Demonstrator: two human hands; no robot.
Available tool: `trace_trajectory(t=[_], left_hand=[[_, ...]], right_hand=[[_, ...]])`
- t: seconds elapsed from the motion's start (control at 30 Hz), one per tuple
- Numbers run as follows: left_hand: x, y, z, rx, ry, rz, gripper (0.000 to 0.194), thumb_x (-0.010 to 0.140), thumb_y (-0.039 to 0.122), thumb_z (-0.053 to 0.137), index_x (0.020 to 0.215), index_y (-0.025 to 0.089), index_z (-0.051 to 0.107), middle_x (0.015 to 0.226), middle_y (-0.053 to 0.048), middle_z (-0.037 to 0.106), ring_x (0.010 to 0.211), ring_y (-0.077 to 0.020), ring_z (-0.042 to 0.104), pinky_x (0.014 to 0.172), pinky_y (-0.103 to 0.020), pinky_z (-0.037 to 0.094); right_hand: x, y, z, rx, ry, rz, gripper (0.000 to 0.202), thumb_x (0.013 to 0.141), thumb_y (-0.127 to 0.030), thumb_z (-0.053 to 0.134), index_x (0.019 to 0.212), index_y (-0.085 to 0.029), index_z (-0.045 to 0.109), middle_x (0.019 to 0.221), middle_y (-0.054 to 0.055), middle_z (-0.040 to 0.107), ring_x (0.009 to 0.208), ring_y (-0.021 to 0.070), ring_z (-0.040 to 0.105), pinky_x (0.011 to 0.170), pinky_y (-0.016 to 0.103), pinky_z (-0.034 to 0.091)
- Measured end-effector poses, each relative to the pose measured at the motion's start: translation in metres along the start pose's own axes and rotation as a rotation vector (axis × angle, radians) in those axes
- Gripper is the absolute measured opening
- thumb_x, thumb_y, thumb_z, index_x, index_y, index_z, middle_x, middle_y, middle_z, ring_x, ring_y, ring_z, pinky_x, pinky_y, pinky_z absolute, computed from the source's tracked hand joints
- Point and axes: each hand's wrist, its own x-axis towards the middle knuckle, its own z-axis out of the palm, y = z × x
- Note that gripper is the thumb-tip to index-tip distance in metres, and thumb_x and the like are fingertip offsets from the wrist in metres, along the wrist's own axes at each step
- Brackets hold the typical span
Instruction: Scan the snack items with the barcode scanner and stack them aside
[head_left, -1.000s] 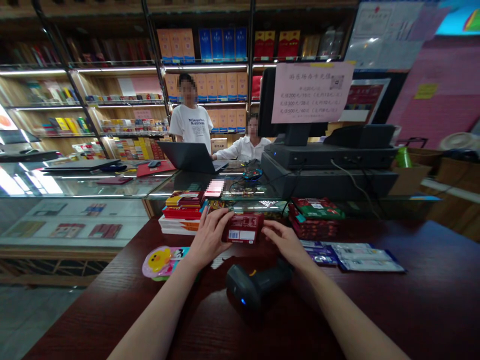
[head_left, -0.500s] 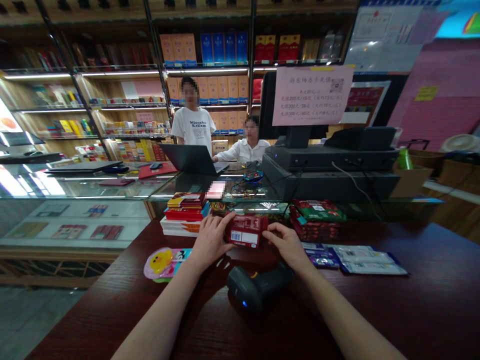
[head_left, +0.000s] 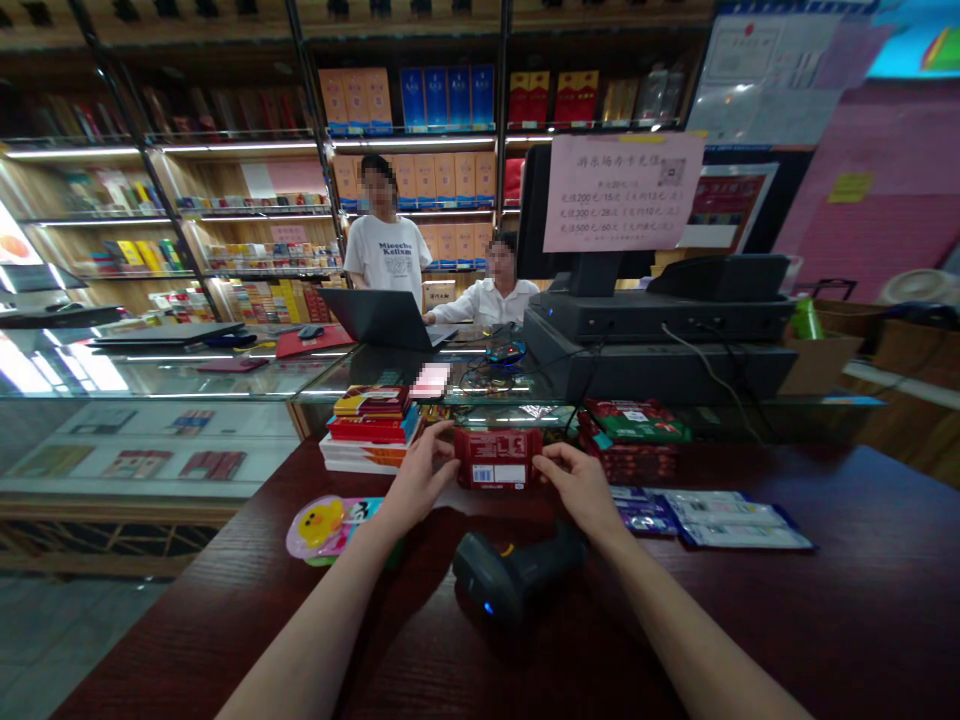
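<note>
Red packet [head_left: 498, 460] sits between both hands [head_left: 426, 472]; held at either end.

Left grip [head_left: 422, 472] and right grip [head_left: 577, 482] pinch, facing inward.

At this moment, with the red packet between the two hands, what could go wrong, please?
The red packet might slip, since only fingertips of the left hand and right hand hold its ends. A lowered hand could bump the scanner lying nearer the person. The left hand might nudge the stacked boxes close beside it.
</note>
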Motion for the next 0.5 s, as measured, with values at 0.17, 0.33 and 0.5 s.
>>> trace_trajectory(t=[0.17, 0.33, 0.5], left_hand=[[0.003, 0.005, -0.008, 0.130, 0.007, -0.087, 0.004, 0.086, 0.023, 0.059, 0.084, 0.022, 0.062, 0.081, 0.002, 0.070, 0.080, -0.0162, 0.064, 0.090, -0.033, 0.047], [0.003, 0.002, -0.013, 0.280, 0.039, -0.027, 0.004, 0.084, 0.022, 0.063, 0.081, 0.021, 0.065, 0.081, 0.001, 0.069, 0.082, -0.0169, 0.063, 0.085, -0.031, 0.046], [0.000, -0.004, -0.016, 0.438, -0.029, 0.026, 0.011, 0.090, 0.021, 0.055, 0.093, 0.024, 0.066, 0.088, 0.001, 0.070, 0.089, -0.0177, 0.065, 0.089, -0.033, 0.043]], right_hand=[[-0.001, 0.000, 0.000, -0.081, 0.065, -0.147, 0.026, 0.076, -0.046, 0.067, 0.075, -0.020, 0.069, 0.081, 0.004, 0.067, 0.079, 0.0220, 0.062, 0.075, 0.032, 0.045], [-0.001, 0.000, 0.004, -0.028, -0.024, -0.084, 0.023, 0.081, -0.044, 0.064, 0.079, -0.021, 0.067, 0.067, 0.000, 0.064, 0.065, 0.0187, 0.061, 0.065, 0.029, 0.044], [0.000, 0.007, 0.008, -0.042, -0.133, -0.074, 0.021, 0.082, -0.041, 0.062, 0.087, -0.022, 0.070, 0.081, 0.002, 0.074, 0.077, 0.0208, 0.070, 0.073, 0.029, 0.048]])
